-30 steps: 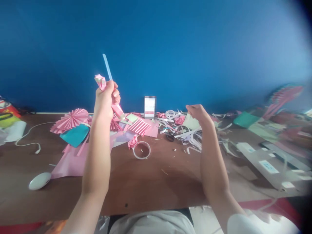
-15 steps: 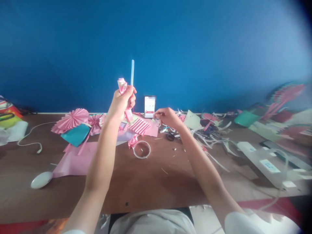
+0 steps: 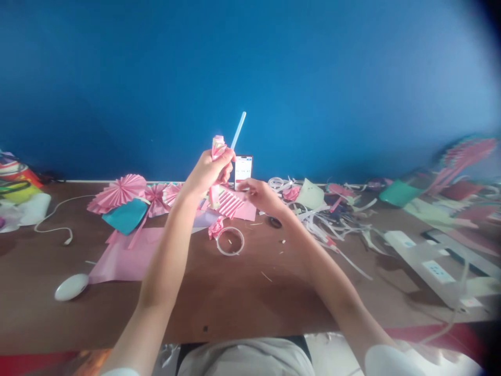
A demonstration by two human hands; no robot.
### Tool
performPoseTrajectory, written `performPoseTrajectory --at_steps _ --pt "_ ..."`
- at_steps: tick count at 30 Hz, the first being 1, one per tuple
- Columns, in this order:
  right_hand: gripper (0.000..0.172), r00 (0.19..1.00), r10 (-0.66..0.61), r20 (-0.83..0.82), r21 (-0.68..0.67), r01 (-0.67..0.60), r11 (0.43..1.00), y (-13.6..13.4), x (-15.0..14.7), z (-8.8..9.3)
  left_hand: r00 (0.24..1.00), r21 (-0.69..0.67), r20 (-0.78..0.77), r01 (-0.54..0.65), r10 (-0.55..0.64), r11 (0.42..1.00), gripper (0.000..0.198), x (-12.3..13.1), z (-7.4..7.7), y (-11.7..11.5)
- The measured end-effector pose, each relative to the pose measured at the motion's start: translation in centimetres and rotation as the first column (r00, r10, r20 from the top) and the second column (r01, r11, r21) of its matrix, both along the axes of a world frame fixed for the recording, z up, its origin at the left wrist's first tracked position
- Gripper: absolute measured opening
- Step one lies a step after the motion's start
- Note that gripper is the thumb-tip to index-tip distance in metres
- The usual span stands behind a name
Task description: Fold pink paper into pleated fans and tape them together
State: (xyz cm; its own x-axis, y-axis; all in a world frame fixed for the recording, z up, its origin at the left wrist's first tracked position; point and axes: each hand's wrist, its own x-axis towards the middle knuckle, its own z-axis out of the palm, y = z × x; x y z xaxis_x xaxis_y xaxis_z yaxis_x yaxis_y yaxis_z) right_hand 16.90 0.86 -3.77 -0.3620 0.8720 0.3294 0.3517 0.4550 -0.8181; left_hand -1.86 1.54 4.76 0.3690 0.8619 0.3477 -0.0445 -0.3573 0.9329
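My left hand is raised above the far side of the table, closed around a pleated pink paper whose lower end shows below the fist. From the same grip a translucent white stick juts up, leaning right. To its right, low in front of the phone, is my right hand, with loosely bent fingers apart and nothing visible in them. Beneath the hands lie a pleated pink paper piece and a crumpled pink paper flower. A clear ring-shaped roll lies nearer on the table.
An upright phone leans at the blue wall. Pink paper fans, a teal paper and a pink sheet lie left, near a white mouse. Paper strips and a power strip are on the right.
My left hand has moved right and slightly down, and the stick now leans more to the right. The right hand has shifted slightly left and down, its fingers more stretched out.
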Motion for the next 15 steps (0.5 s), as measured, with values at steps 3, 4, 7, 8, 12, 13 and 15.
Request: performPoseTrajectory --at_steps 3,4,7,8,12,13,15 --pt "0.077 0.952 0.281 -0.121 -0.082 -0.292 0.953 -1.4 -1.9 -0.2 0.999 -0.008 -0.024 0.027 -0.027 1.000 0.026 0.6 -0.1 -0.4" --pt "0.088 0.921 0.363 -0.144 -0.181 -0.385 0.905 -1.9 -2.5 -0.1 0.999 -0.008 -0.023 0.041 -0.041 0.999 0.025 0.8 -0.2 -0.5" --pt "0.085 0.787 0.561 -0.257 -0.372 -0.616 0.694 -3.2 -3.3 0.5 1.000 -0.010 -0.004 0.025 -0.025 1.000 0.025 0.9 -0.1 -0.7" --pt "0.075 0.777 0.565 -0.278 -0.390 -0.629 0.673 -3.4 -3.2 0.9 1.000 -0.014 0.004 0.006 -0.006 1.000 0.025 0.8 0.0 -0.7" --pt "0.035 0.885 0.446 -0.134 -0.357 -0.463 0.812 -3.6 -0.4 3.3 0.997 -0.008 0.024 -0.078 0.079 0.997 0.025 -1.1 0.4 -0.1" --pt "0.031 0.907 0.405 -0.114 -0.327 -0.419 0.847 -3.6 0.7 4.0 0.994 -0.003 0.019 -0.110 0.110 0.994 0.024 -1.7 0.5 0.2" --pt "0.034 0.943 0.293 -0.160 -0.269 -0.327 0.906 -3.6 3.1 5.1 0.988 0.006 -0.012 -0.152 0.152 0.988 0.023 -2.8 0.4 0.9"
